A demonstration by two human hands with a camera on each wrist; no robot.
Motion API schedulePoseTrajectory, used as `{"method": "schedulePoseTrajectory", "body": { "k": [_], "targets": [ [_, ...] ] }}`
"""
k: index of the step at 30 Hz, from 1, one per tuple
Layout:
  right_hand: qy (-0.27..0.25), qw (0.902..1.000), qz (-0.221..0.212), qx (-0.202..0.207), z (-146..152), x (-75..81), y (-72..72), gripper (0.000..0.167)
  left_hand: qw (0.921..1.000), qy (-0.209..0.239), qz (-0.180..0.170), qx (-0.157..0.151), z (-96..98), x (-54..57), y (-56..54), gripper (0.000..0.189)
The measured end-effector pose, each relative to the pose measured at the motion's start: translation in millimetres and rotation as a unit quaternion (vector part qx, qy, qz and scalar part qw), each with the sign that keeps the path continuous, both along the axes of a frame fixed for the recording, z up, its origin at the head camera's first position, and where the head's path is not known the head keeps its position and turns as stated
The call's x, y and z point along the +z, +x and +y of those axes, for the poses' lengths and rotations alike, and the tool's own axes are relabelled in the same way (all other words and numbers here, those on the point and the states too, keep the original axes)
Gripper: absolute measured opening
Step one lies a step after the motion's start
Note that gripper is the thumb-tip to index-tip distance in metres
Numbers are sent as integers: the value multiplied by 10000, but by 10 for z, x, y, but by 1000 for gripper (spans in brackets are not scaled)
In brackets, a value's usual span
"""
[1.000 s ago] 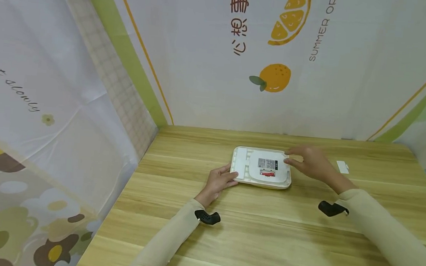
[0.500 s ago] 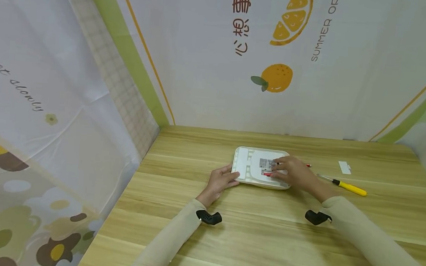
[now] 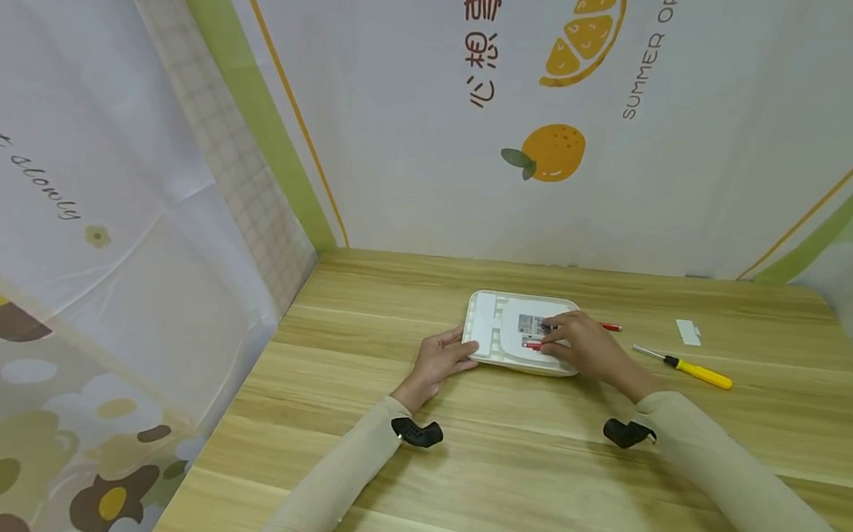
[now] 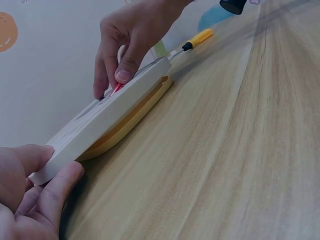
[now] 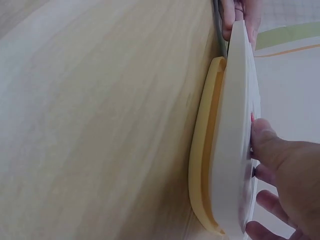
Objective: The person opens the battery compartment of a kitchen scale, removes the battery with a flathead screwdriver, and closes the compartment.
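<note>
A flat white battery-powered device (image 3: 484, 325) with rounded corners lies label side up on the wooden table, and a yellow part (image 4: 120, 138) shows beneath it. My left hand (image 3: 437, 365) grips its near-left corner, thumb on top and fingers underneath. Over the open battery compartment, my right hand (image 3: 586, 345) holds a red battery (image 3: 531, 345) at the thumb tip, while other fingertips rest near the printed label (image 3: 530, 324). The right hand covers part of the compartment. Behind that hand lies a second red battery (image 3: 610, 326), partly hidden in the head view.
A screwdriver (image 3: 700, 373) with a yellow handle lies to the right of the device. Farther back sits a small white battery cover (image 3: 688, 332). A printed curtain (image 3: 419, 173) hangs along the table's back edge, and another cloth hangs at the left.
My right hand has moved left from the device's far-right edge to the battery compartment, uncovering the screwdriver and second battery. The left hand keeps its grip on the corner.
</note>
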State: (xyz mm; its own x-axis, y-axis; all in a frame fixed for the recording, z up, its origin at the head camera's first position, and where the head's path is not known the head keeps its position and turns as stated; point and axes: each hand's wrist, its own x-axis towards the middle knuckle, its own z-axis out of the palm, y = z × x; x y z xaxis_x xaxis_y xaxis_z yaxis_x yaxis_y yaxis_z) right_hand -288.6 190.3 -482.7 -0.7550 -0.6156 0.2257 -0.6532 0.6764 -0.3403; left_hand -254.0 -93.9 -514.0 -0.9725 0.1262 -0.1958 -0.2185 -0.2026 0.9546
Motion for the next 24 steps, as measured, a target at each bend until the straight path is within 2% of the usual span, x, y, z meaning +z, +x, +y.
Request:
{"method": "schedulePoseTrajectory", "body": {
  "k": [9,16,21,24],
  "targets": [
    [-35,10000,-45,-5,-13,45,22,8,10000,-29,10,-9,9,5,-3,55],
    [-72,9995,299,-55,-7,87,36,11,10000,-22,18,0,8,3,2,55],
    [-235,9986,373,-306,155,181,49,12,10000,-30,48,24,2,-9,-3,54],
    [-531,9968,455,-387,309,232,48,13,10000,-8,55,12,-4,-16,-8,54]
  ]
}}
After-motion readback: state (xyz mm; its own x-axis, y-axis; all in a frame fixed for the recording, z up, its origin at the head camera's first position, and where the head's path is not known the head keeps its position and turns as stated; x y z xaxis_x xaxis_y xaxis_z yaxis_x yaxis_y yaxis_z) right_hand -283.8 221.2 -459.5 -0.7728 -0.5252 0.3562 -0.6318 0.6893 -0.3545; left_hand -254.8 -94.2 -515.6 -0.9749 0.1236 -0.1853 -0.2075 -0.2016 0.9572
